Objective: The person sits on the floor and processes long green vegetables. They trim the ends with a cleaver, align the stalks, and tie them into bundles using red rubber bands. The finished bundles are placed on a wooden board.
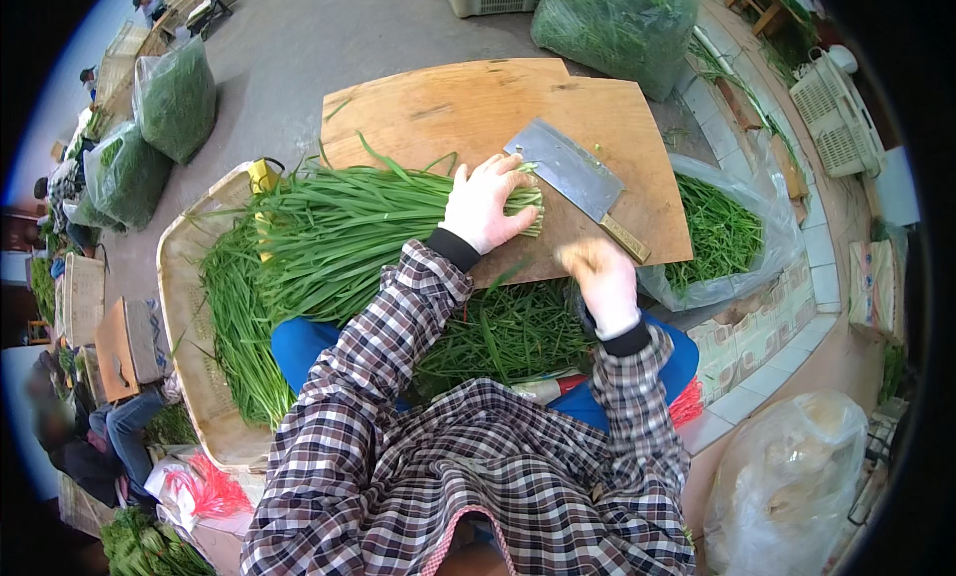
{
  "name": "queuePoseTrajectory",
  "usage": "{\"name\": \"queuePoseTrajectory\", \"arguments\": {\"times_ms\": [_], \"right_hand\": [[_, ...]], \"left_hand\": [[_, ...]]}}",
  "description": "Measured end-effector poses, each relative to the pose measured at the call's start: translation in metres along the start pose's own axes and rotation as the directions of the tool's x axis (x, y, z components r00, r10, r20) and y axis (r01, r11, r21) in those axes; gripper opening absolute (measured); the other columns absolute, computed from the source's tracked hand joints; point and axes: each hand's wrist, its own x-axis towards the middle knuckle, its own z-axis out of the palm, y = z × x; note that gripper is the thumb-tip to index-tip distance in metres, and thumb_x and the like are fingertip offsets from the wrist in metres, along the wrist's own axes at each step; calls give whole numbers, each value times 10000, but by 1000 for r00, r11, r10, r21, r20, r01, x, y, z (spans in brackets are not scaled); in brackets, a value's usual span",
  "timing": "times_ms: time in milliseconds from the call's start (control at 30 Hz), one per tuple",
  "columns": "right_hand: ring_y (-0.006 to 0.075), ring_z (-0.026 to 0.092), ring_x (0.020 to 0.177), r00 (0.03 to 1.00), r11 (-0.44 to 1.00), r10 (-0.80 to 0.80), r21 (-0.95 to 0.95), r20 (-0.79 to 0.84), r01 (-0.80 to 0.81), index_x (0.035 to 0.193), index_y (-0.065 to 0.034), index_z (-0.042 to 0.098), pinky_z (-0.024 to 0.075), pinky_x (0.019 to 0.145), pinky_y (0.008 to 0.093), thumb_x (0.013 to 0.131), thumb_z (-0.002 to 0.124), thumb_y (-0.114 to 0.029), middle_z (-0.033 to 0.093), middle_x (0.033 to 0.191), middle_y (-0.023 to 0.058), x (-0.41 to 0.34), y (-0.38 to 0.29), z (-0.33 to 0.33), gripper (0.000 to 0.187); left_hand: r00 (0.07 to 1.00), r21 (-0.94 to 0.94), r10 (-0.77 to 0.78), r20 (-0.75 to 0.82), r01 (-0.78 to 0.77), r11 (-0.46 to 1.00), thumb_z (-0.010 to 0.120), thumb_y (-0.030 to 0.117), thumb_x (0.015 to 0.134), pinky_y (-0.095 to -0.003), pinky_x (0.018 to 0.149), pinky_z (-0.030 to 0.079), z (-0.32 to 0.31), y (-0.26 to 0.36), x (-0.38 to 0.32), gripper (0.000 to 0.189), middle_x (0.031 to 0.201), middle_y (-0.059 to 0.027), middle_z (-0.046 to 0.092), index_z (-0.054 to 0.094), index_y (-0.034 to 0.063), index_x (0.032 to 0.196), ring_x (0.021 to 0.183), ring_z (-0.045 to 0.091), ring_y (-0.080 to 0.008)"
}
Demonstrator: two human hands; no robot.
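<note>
My left hand (489, 202), in a pale glove, lies over the stem end of a large bunch of long flat green leaves, likely garlic chives (358, 217), and grips it on the wooden board (448, 113). The leaves spread left past the board's edge. My right hand (601, 277), also gloved and slightly blurred, is raised at the board's near right edge with its fingers curled; whether it holds anything cannot be told. Between the hands and the far side, a cleaver (571, 176) lies flat, its brass-coloured handle pointing towards my right hand.
A plastic crate (179, 322) with more greens stands left. Cut leaves (508, 337) lie below the board. An open plastic bag (777, 255) of greens sits right, a filled bag (612, 38) beyond the board. Another person (127, 427) sits at the lower left. Red ties (205, 486) lie nearby.
</note>
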Motion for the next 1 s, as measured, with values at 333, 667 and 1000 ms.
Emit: {"name": "queuePoseTrajectory", "arguments": {"times_ms": [333, 667, 1000], "right_hand": [[289, 617, 899, 966, 986, -122, -141, -229, 91, 837, -85, 735, 483, 799, 402, 747, 720, -173, 684, 849, 102, 62, -14, 43, 126], [248, 673, 829, 992, 960, 121, 251, 34, -126, 975, -44, 738, 508, 742, 336, 798, 705, -138, 712, 928, 151, 74, -7, 47, 203], [120, 486, 721, 978, 305, -87, 939, 192, -158, 875, -20, 609, 409, 723, 264, 929, 554, -149, 561, 783, 8, 53, 25, 7, 150]], "left_hand": [[998, -146, 32, -61, -41, 988, 633, 278, 856, -560, 1050, 324, -2, -11, -2, 259, 1295, -127, 595, 675, 108, 1048, 1275, 486, -317], [995, -383, -41, -90, 3, 924, 547, 196, 936, -368, 883, 500, -11, -8, -2, 262, 1069, -186, 674, 639, 28, 1114, 1006, 647, -326], [998, -395, -7, -57, -16, 919, 513, 170, 945, -360, 928, 472, -14, -12, -3, 261, 1101, -178, 657, 624, 10, 1120, 1051, 623, -307]]}}
